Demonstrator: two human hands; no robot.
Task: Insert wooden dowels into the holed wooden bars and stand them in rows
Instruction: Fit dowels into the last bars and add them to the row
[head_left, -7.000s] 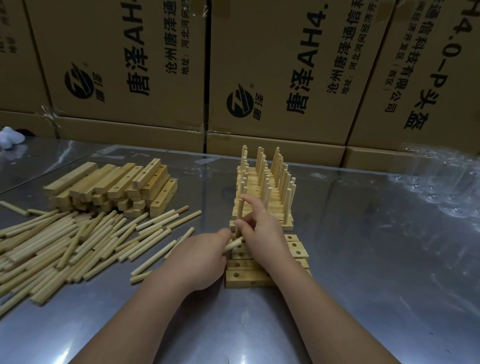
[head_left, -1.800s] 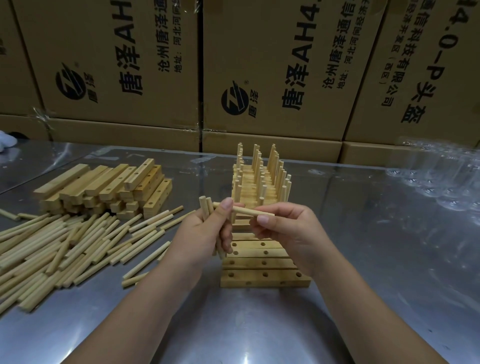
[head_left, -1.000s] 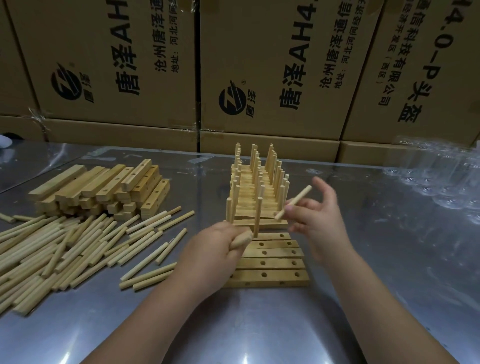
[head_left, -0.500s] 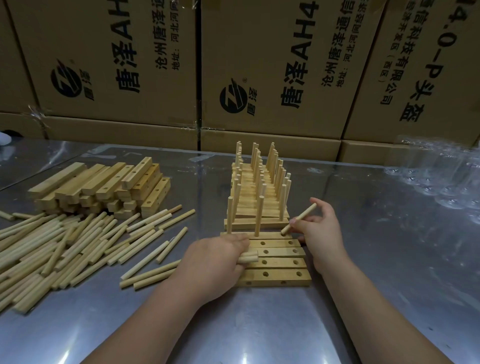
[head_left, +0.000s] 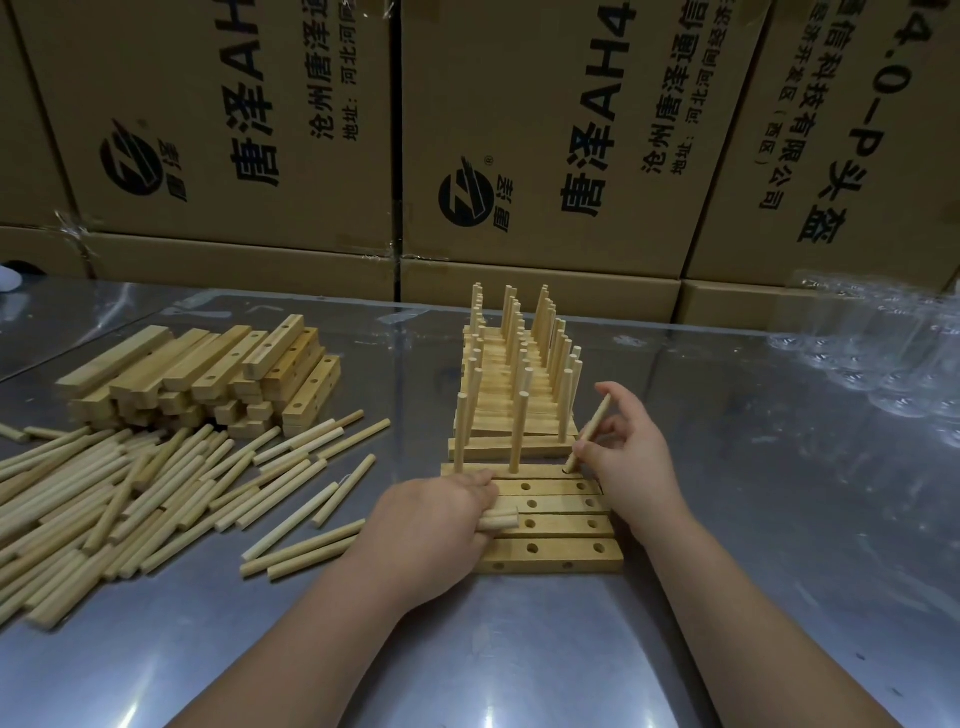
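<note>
Steel table (head_left: 753, 545): left hand (head_left: 431, 525) covers bars (head_left: 566, 525) (held dowels (head_left: 500, 519) mostly hidden).

A single wide-angle camera, worn on the person's head, is looking forward and down across a metal table (head_left: 831, 493). It is sitting close above the work. Both forearms are entering from the bottom edge, and the left hand (head_left: 436, 525) and right hand (head_left: 631, 457) are lying near the middle of the frame. Farther off, the view is taking in a wall of cardboard boxes (head_left: 545, 130) filling the upper half and leaning outward with the lens. The pile of loose dowels (head_left: 104, 499) is running out past the left edge.
</note>
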